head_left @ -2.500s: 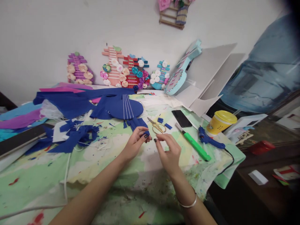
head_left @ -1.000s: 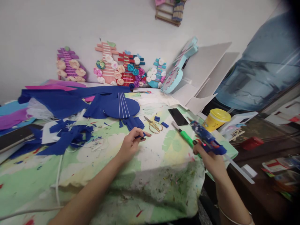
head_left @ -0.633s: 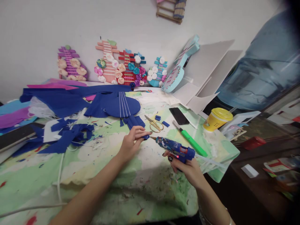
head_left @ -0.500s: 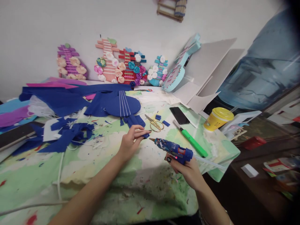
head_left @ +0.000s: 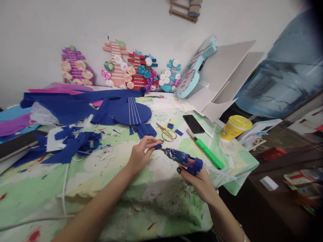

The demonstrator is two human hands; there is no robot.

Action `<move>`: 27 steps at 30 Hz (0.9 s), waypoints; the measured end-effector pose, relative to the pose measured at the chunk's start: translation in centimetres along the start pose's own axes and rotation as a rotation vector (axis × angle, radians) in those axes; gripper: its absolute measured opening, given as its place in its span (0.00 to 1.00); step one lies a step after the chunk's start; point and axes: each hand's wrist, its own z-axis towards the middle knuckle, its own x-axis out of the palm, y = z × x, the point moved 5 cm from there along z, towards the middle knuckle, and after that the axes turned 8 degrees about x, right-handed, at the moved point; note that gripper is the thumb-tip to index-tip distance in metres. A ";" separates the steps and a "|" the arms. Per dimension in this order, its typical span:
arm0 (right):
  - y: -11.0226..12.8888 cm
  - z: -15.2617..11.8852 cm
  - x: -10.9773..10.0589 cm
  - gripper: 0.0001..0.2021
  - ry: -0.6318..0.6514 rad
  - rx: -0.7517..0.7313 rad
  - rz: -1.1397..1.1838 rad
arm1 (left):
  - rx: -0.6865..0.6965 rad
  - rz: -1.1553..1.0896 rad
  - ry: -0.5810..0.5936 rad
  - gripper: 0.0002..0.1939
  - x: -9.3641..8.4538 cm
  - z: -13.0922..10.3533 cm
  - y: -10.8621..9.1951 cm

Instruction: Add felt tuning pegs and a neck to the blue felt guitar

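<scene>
In front of gold scissors (head_left: 164, 130), pinching blue piece (head_left: 158, 147) in left hand (head_left: 141, 153), gripping glue gun (head_left: 182, 159) in right hand (head_left: 198, 181).

Both forearms (head_left: 101, 200) are bare as far as they show, slim and narrowing toward the wrists. The left hand (head_left: 141, 153) and right hand (head_left: 198, 181) wear dark nail polish (head_left: 179, 170); a thin, pale bangle (head_left: 244, 233) shows on the right forearm, partly cut off.

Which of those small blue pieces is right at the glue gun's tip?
The small blue piece pinched in the left hand. The loose blue pieces beside the gold scissors lie apart from the glue gun.
</scene>
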 end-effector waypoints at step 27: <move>-0.2 0.1 -0.6 0.13 -0.061 -0.005 -0.070 | 0.092 0.077 0.027 0.10 0.0 0.0 -0.1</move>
